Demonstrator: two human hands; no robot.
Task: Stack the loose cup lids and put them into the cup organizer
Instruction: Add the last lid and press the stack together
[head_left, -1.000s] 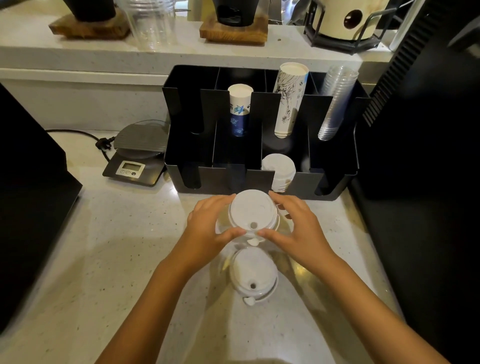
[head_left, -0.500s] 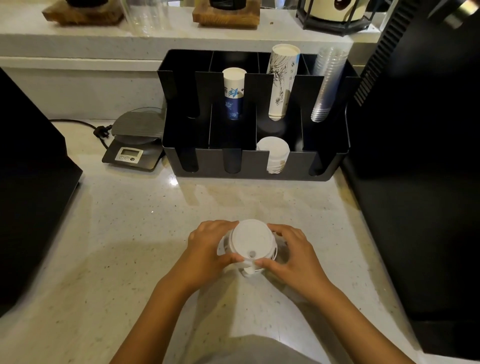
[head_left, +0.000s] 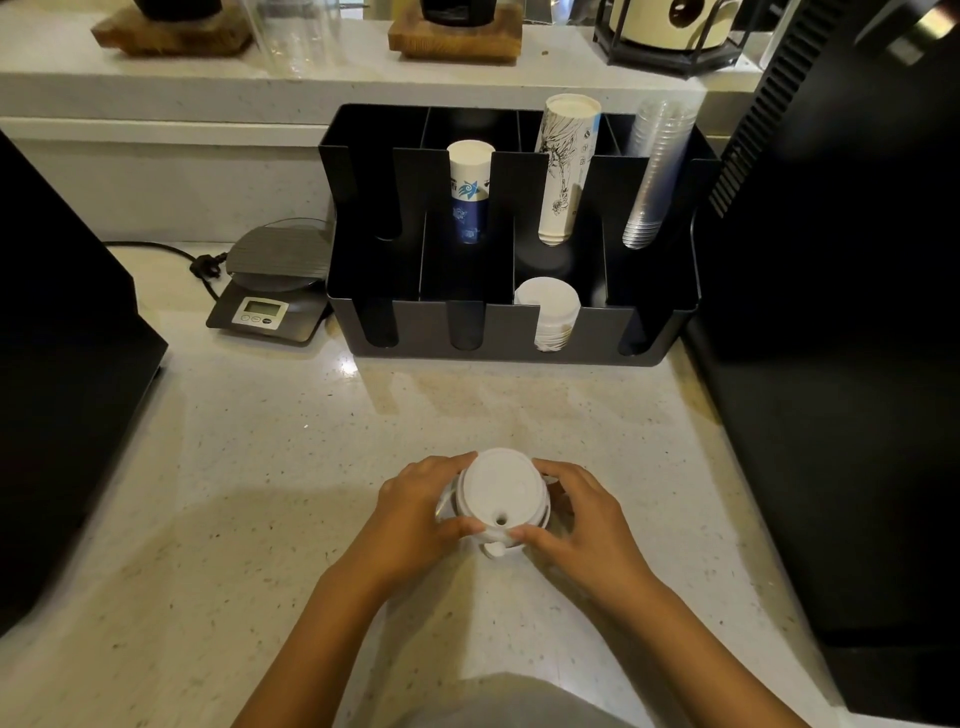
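A small stack of white cup lids (head_left: 501, 493) sits on the speckled counter near me, its sip hole facing me. My left hand (head_left: 415, 512) grips the stack's left side and my right hand (head_left: 579, 512) grips its right side, fingers curled around the rims. How many lids are in the stack is hidden. The black cup organizer (head_left: 498, 338) stands at the back of the counter. Its front row holds a stack of white lids (head_left: 553, 312) in the third slot; the other front slots look empty.
In the organizer's back row stand a blue-and-white cup stack (head_left: 469, 192), a tall printed cup stack (head_left: 566, 166) and clear plastic cups (head_left: 652, 171). A digital scale (head_left: 270, 291) with a cord sits left of it. Black machines flank the counter left (head_left: 67, 364) and right (head_left: 841, 364).
Both hands brought the upper lid back from near the organizer and down onto the lid lying closer to me; the two are now held together as one stack.
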